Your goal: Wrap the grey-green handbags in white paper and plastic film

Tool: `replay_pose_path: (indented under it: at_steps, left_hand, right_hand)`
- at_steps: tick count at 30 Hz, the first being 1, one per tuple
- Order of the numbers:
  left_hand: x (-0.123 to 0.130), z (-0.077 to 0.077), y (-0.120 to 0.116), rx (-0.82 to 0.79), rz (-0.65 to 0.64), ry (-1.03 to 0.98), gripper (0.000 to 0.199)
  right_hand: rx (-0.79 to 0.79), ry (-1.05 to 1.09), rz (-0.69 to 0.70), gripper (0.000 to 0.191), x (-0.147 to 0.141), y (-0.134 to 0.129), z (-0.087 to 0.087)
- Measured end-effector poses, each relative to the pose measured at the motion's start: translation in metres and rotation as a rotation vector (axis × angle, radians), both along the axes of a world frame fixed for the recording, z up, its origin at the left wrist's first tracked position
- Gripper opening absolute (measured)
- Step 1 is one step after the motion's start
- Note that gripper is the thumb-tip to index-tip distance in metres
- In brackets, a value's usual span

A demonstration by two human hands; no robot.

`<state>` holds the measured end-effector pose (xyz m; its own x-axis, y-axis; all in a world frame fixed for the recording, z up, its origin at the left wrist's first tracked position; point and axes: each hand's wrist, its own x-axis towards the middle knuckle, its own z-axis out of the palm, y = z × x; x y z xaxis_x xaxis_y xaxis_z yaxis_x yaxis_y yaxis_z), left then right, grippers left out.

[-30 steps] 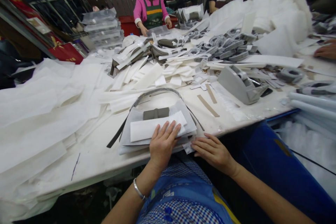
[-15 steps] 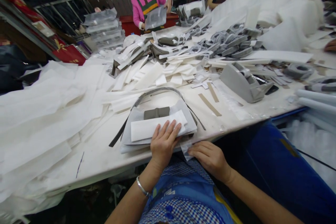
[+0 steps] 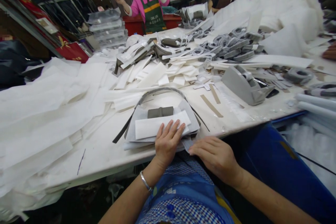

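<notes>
At the table's front edge lies a handbag (image 3: 160, 112), mostly hidden under pale wrapping sheets, with only its grey-brown middle part and curved strap (image 3: 168, 90) showing. Across it rests a white foam strip (image 3: 147, 128). My left hand (image 3: 168, 139) lies flat on the strip's right part, fingers stretched out, pressing it onto the bag. Just right of it, my right hand (image 3: 214, 157) pinches a corner of thin translucent sheet (image 3: 187, 144) that comes from under the bag and hangs over the table edge.
A grey tape dispenser (image 3: 246, 85) stands to the right. White foam sheets (image 3: 39, 122) spread over the left side. Rolled grey straps (image 3: 231, 43) and foam strips (image 3: 157, 73) pile up behind. A blue bin (image 3: 262, 171) is below right. Across the table, a co-worker (image 3: 151, 7) lifts a clear package.
My right hand has shifted slightly up and right with the sheet corner; my left hand keeps pressing the foam strip. The co-worker across has swung a clear package up to the left.
</notes>
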<state>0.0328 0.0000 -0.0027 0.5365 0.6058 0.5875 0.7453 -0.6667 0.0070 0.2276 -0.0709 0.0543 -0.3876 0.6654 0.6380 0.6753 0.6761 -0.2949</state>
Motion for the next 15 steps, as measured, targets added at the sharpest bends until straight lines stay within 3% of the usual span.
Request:
replay_pose_path:
  at_steps: [5, 15]
  left_hand:
    - [-0.003, -0.002, -0.001, -0.037, -0.014, -0.013, 0.046]
    - [-0.002, 0.002, 0.003, -0.032, -0.052, -0.190, 0.018]
  right_hand:
    - [-0.072, -0.083, -0.013, 0.017, 0.003, 0.043, 0.022]
    - [-0.372, -0.067, -0.071, 0.016, 0.002, 0.092, 0.013]
